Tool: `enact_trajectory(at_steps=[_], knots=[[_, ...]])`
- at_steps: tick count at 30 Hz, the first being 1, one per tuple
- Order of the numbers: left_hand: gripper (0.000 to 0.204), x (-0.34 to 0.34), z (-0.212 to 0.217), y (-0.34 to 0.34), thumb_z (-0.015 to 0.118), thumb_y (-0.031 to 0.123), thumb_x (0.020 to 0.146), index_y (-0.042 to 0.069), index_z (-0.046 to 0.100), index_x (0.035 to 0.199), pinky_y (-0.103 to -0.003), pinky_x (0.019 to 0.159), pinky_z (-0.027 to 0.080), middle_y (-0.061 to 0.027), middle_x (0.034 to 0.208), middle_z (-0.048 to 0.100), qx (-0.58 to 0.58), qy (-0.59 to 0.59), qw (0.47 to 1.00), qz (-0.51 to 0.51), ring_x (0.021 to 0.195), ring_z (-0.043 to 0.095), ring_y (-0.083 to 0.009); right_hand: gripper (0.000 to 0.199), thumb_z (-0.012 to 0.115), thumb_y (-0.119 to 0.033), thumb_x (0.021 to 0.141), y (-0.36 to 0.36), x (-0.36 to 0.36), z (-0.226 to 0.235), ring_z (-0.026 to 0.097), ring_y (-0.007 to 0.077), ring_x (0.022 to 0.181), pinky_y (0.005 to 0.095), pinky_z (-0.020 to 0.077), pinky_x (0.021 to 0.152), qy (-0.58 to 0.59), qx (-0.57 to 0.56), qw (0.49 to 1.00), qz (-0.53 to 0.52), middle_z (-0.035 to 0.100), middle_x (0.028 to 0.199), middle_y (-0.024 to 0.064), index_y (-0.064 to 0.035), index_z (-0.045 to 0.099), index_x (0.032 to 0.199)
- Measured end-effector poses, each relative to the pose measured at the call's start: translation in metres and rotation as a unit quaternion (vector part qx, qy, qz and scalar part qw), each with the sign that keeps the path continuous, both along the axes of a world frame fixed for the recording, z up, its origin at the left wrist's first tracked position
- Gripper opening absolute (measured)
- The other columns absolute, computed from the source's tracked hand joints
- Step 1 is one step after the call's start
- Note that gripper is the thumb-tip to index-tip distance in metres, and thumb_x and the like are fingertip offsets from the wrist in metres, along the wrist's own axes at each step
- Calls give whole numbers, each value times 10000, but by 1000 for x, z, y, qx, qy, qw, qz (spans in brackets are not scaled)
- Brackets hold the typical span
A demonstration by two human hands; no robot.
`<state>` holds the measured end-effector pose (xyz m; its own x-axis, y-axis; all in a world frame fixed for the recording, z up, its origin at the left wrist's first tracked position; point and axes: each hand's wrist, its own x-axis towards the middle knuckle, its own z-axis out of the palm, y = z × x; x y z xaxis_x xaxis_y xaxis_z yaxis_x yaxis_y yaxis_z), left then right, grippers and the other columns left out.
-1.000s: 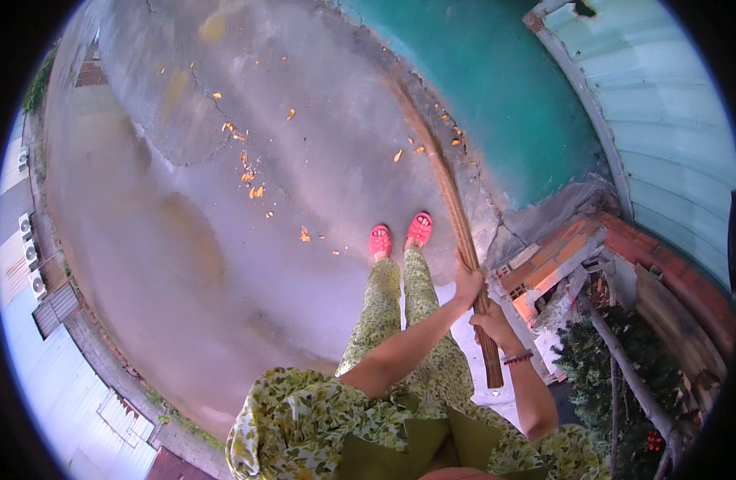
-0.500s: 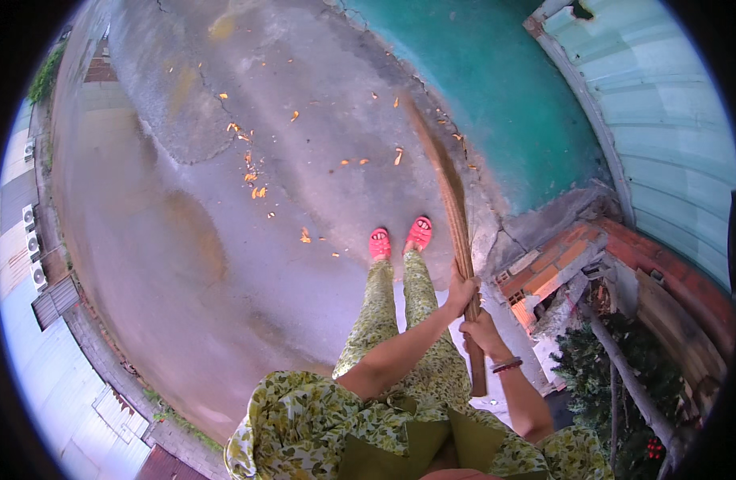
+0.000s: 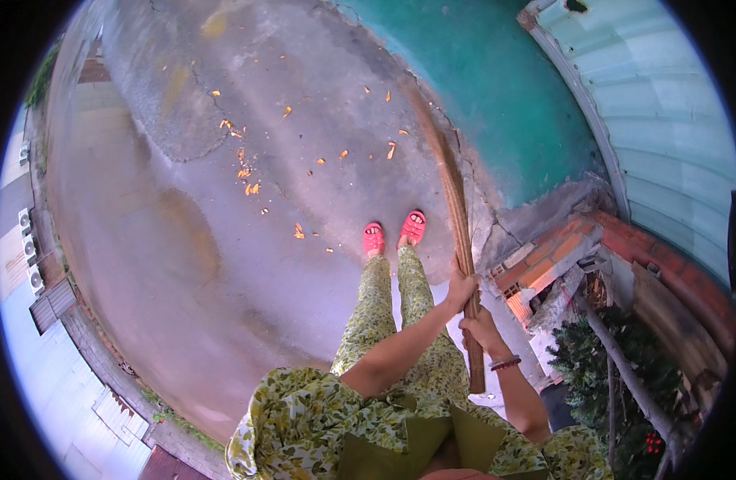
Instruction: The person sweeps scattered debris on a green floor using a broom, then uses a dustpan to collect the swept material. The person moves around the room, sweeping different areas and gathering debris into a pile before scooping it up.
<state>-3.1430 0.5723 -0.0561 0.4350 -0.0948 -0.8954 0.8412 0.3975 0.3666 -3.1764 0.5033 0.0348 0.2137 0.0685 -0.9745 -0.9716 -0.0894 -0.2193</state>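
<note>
A long brown broom (image 3: 457,212) slants from beside my right leg up to the crack along the green floor. My left hand (image 3: 461,290) is wrapped around its handle. Lower on the same handle, my right hand (image 3: 484,330) grips too, with a dark red bracelet at the wrist. The broom's far end looks blurred against the ground. Left of that end lie several yellow-orange bits like dry leaves (image 3: 392,150), with a larger scatter of leaves (image 3: 245,171) further left.
Wet grey concrete (image 3: 320,72) spreads ahead and to the left. At the right are the green floor (image 3: 496,96), a corrugated metal sheet (image 3: 656,104), a low brick edge (image 3: 556,252) and a dark leafy plant (image 3: 608,368). My pink sandals (image 3: 413,227) stand on the concrete.
Both hands keep their hold on the broom. A few leaf bits near its far end have shifted to the left, away from the crack. The view has moved slightly.
</note>
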Motion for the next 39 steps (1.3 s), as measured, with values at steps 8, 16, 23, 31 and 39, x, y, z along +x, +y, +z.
enact_trajectory(at_steps=[8,16,23,31,39], knots=[[691,-8,-14,16,498,13,677,138,167,1271,-314,382,429,-111,685,479,67,40,996,48,464,494,-196,226,567,-39,662,-7,13,-21,510,171,404,281,437,351,70,88,992,57,468,543,60,-4,444,849],[906,-69,26,-25,533,41,670,162,-40,1361,-317,399,447,-106,649,507,-71,59,989,-119,460,521,-199,366,557,-24,655,-14,-75,24,546,194,496,317,460,428,-24,-46,998,-47,517,717,104,33,440,997],[834,-123,-56,-32,533,-22,637,137,59,1305,-310,353,414,-101,606,474,-164,117,970,-138,419,476,-182,238,586,-45,677,-8,-89,-3,547,194,501,320,465,444,144,-53,981,-115,519,636,80,37,504,885],[820,-113,48,25,491,-3,690,187,19,1332,-304,391,437,-95,708,465,-30,58,996,-58,461,481,-170,381,576,-43,666,9,-136,31,527,201,453,308,459,400,3,-32,999,39,482,629,72,36,379,982],[771,-212,-38,-9,537,-13,660,179,148,1297,-314,357,420,-78,587,470,-215,90,957,-175,407,472,-173,278,536,-60,681,38,-215,-19,512,200,431,334,458,412,-14,-123,982,-144,515,617,111,55,447,918]])
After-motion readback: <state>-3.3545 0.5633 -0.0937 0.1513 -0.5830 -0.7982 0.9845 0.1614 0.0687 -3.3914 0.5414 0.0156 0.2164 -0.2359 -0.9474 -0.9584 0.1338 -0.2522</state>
